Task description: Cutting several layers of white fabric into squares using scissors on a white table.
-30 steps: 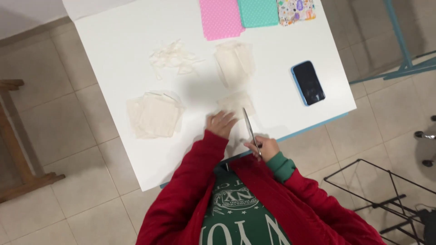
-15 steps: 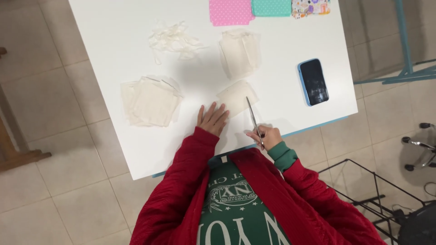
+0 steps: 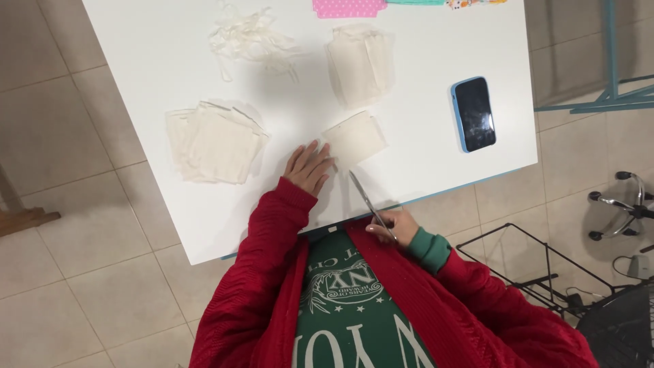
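Left hand [image 3: 310, 167] lying flat, fingers spread, pressing loose cream fabric piece [image 3: 354, 140] near front edge of white surface [image 3: 150, 61]. Right hand [image 3: 395, 226] closing around scissors [image 3: 366, 200], blades pointing toward that piece, not yet cutting it. Stack of cut squares [image 3: 214, 142] sitting left; second stack [image 3: 361, 63] and strips [image 3: 252, 39] lying farther back. Phone [image 3: 473, 114] resting near right edge. Bare room remaining at front left corner. Wire rack [image 3: 538, 272] standing close right.
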